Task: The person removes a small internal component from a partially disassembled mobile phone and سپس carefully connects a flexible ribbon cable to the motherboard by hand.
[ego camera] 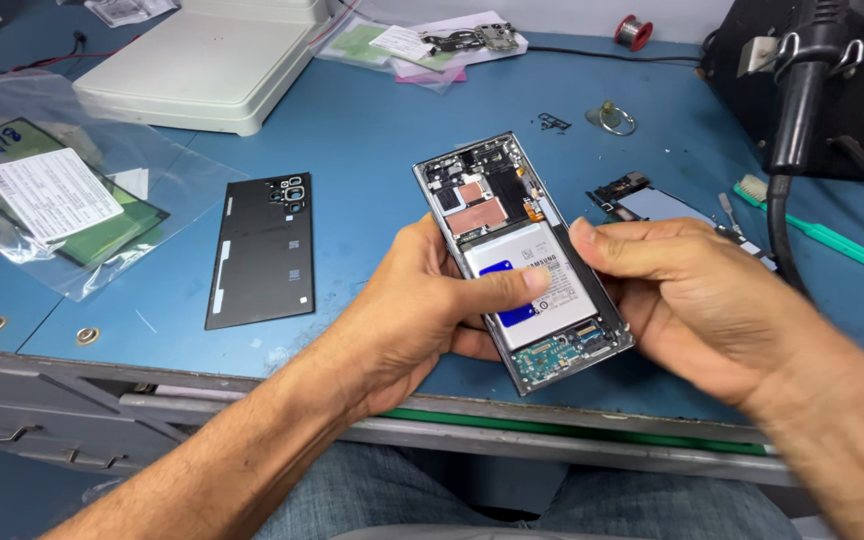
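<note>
Head view. Denim-covered knees sit nearest the lens, below the edge of the blue work surface (pixel 372 130).

Left hand (pixel 417 310) cradles an opened grey smartphone with its back removed (pixel 522 260), held above the near edge of the surface and tilted toward the camera. Its fingers wrap under the frame, and the thumb lies flat across the white-and-blue battery (pixel 532 285), apparently to steady the phone from the top.

Right hand (pixel 692 300) grips the phone's right edge: thumb pressed on the frame rim beside the battery, remaining fingers curled beneath and hidden. With support on both sides, the exposed boards face up for viewing.

Detached black back cover (pixel 262 250) lies flat on the surface to the left, well apart from the phone, inner face up. Farther left lies a clear plastic bag with a labelled green sheet (pixel 52 200). A white boxy device (pixel 202 60) stands at the far left. A green-handled brush (pixel 812 230) and a black hot-air handpiece in its holder (pixel 802 90) are on the right. A small solder spool (pixel 634 32) sits at the far edge.
</note>
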